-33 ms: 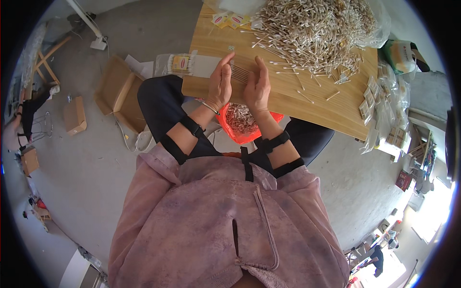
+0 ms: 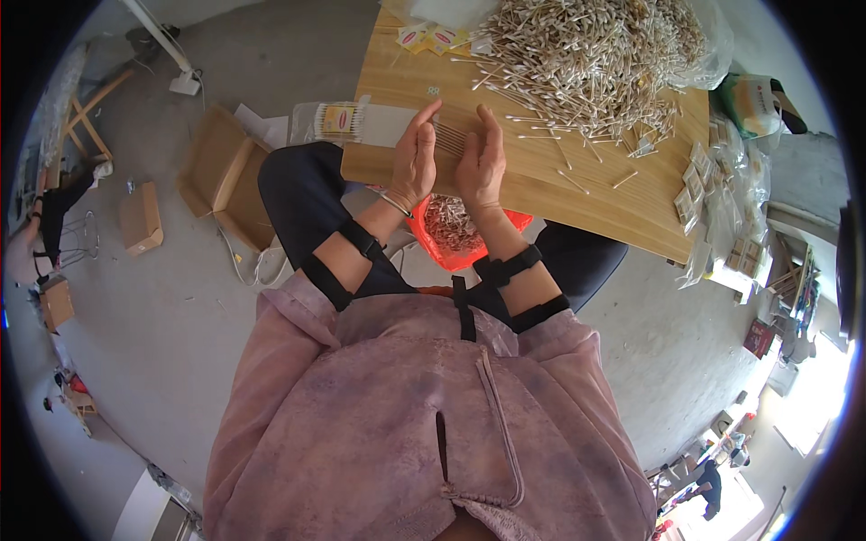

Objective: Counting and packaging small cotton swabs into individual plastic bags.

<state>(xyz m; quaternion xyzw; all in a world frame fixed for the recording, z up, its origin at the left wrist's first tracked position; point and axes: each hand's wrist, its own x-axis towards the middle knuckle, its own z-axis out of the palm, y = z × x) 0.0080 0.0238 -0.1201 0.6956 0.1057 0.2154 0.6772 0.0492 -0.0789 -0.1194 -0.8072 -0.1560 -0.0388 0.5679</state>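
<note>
A row of cotton swabs (image 2: 450,137) lies side by side near the table's front edge, between my two palms. My left hand (image 2: 417,155) stands on edge at their left end, its fingers stretched out and open. At the right end my right hand (image 2: 481,164) faces it, fingers also extended and slightly curved. The swab tips are hidden by the hands, so I cannot tell how firmly they touch. Left of my left hand rests a clear packet of cotton swabs (image 2: 339,119) with a yellow label.
A large heap of loose cotton swabs (image 2: 595,54) covers the far right of the wooden table (image 2: 586,212). Small yellow-and-white cards (image 2: 431,38) lie at the back. Below the front edge hangs a red bag (image 2: 465,260) with swabs inside. An open cardboard box (image 2: 216,167) stands on the left floor.
</note>
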